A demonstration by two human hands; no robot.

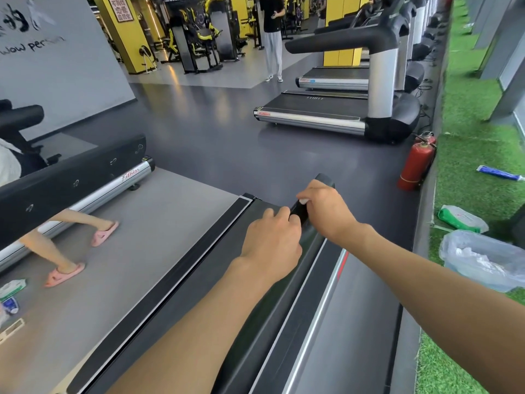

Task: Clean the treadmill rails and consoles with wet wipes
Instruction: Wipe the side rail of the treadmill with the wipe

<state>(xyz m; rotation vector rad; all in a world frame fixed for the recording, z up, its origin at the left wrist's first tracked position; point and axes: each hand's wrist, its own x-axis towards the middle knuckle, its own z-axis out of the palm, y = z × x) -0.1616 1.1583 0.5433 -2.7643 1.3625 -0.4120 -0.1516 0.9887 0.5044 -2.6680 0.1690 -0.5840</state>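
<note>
Room: a gym hall with a pale wall on the left and yellow-and-black weight machines at the far end.
Floor: smooth dark grey floor, glossy with reflections; a strip of green artificial grass runs along the right side.
Row of treadmills: more treadmills stand ahead on the right, well apart from the near one.
Near treadmill: its black handrail slants away from the camera, above a deck edged with a silver strip.
Other people: one stands far off; another, in pink slippers, is on the lighter grey surface to the left.
Bin: a bin lined with a clear bag sits on the grass, crumpled white waste inside.
Fire extinguisher: a red fire extinguisher stands at the floor's edge beside the grass.
Wipe packs: a green pack lies just beyond the bin; another pack lies at the far left.
Left hand: the left hand grips the handrail, knuckles up, fingers curled tight together around it.
Right hand: the right hand is wrapped over the handrail near its far end, just ahead of the left hand, fingers curled down and pressing the wipe to the rail.
Wipe: the white wipe shows only as a small fold under the thumb side of the right hand, touching the handrail.
</note>
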